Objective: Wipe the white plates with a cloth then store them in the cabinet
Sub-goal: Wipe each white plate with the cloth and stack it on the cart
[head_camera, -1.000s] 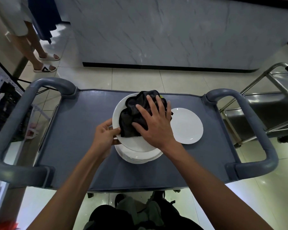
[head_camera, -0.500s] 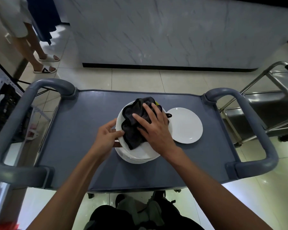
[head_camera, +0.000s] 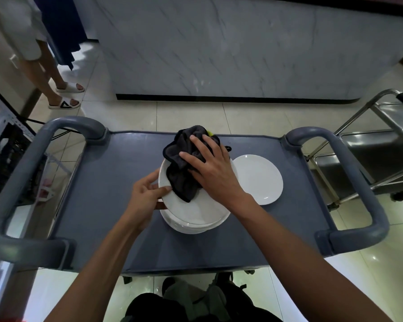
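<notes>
A stack of white plates (head_camera: 191,225) sits in the middle of a grey-blue cart (head_camera: 116,182). The top plate (head_camera: 189,211) is tilted up from the stack, and my left hand (head_camera: 147,194) pinches its left rim, thumb on top. My right hand (head_camera: 213,169) presses a crumpled black cloth (head_camera: 182,163) flat onto that plate, fingers spread. The cloth spills over the plate's far edge. A single white plate (head_camera: 257,178) lies flat on the cart to the right, touching the stack.
The cart has thick grey handles at left (head_camera: 21,173) and right (head_camera: 349,177). A steel trolley (head_camera: 370,145) stands to the right. A marble counter front (head_camera: 219,47) lies ahead. A person's legs in white sandals (head_camera: 66,95) stand at far left.
My right hand and the cloth slid toward the plate's far edge. The top plate shifted slightly in my left hand's grip.
</notes>
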Available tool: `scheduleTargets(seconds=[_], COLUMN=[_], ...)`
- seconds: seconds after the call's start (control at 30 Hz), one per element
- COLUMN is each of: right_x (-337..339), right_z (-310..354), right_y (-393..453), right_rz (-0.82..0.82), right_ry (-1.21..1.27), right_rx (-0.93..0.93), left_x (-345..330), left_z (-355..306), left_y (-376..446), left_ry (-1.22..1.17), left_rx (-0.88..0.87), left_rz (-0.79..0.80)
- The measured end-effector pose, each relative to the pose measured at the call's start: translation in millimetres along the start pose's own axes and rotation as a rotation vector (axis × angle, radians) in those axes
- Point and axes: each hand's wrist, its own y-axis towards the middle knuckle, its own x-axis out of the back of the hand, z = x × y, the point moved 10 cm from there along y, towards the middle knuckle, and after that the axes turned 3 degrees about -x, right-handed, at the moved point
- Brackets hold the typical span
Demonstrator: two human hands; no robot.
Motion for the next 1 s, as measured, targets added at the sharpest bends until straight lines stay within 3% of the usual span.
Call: scheduleTargets(seconds=[0.23,0.47,0.73,0.87,1.0], right_x=[0.7,-13.3,-18.6,-9.1,-4.1], right_z=[-26.8,1.6,29.4,8.6,-25.0], right_y=[-22.7,-63.0,-68.8,-70.8,-65.4], right_rz=[-0.040,-0.008,0.021,-0.053,-0.056], right_ry=[0.002,0.020,0.055,-0.003,-0.035], right_rx=[-0.154,-0.150,-0.039,0.030,-0.019], left_x=[16.3,18.4,13.4,22.6,22.1], left_z=[4.8,6.8,-2.7,-4.0,-5.5], left_y=[1.6,4.4,8.0,8.1,8.3], left_ry=[-0.057,-0.074,-0.054,-0.040,-0.004], left_rx=[0.001,-0.004,-0.039,-0.030,-0.019], left_rz=[-0.146,-0.223,-0.202,-0.212,-0.168])
